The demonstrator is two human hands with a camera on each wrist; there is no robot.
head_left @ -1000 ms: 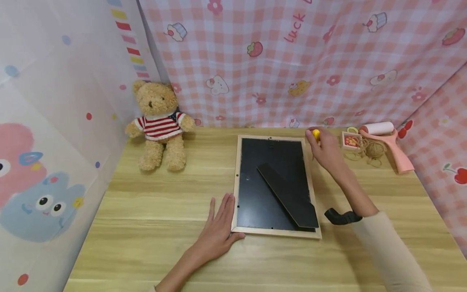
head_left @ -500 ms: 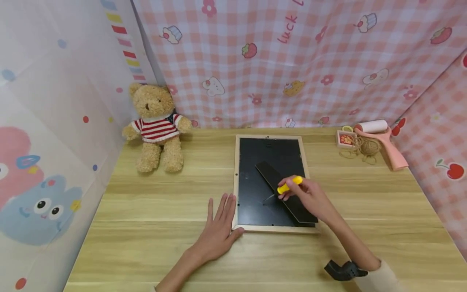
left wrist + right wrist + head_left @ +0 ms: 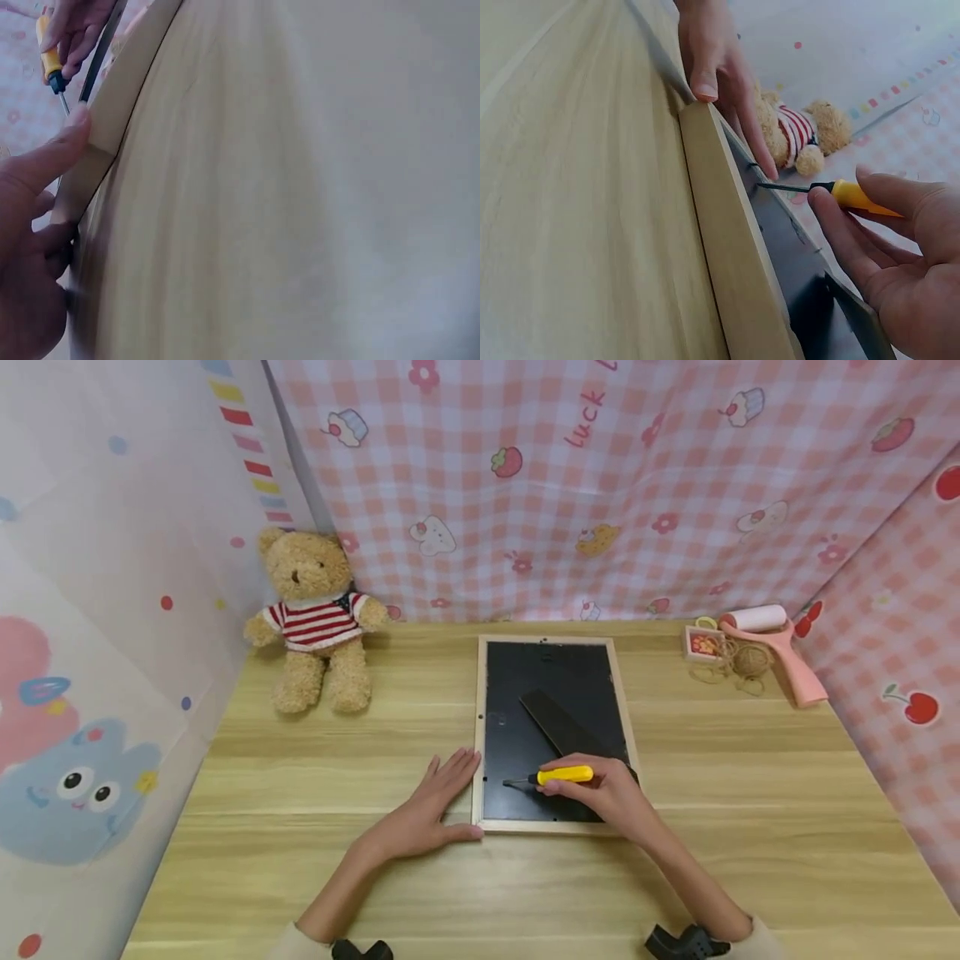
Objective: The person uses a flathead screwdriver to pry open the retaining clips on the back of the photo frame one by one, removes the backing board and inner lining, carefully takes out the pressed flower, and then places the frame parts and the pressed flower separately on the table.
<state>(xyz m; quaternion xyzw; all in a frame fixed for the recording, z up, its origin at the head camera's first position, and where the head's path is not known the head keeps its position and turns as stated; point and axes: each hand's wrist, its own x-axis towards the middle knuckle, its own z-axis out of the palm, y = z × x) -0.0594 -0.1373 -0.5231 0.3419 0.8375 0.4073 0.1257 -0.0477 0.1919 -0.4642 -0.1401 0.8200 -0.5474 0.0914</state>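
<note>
A wooden picture frame (image 3: 480, 727) lies face down on the table, its black backing board (image 3: 525, 752) and stand flap (image 3: 562, 727) up. My right hand (image 3: 603, 793) holds a yellow-handled screwdriver (image 3: 564, 774), its metal tip (image 3: 510, 783) pointing left at the backing near the frame's left edge. In the right wrist view the screwdriver (image 3: 847, 195) tip nears a small tab on the frame (image 3: 727, 247). My left hand (image 3: 431, 810) rests flat against the frame's near-left corner, thumb on the frame (image 3: 112, 97) edge in the left wrist view, where the screwdriver (image 3: 51, 67) also shows.
A teddy bear (image 3: 311, 618) in a striped shirt sits at the back left. At the back right lie a pink lint roller (image 3: 772, 643), a ball of twine (image 3: 746, 660) and a small box (image 3: 701, 643). Patterned cloth walls (image 3: 600, 485) close in the wooden table (image 3: 750, 793).
My right hand brought the screwdriver from the back right of the table down to the frame's lower left, turning its tip leftward. The left hand slid slightly toward the frame's near corner.
</note>
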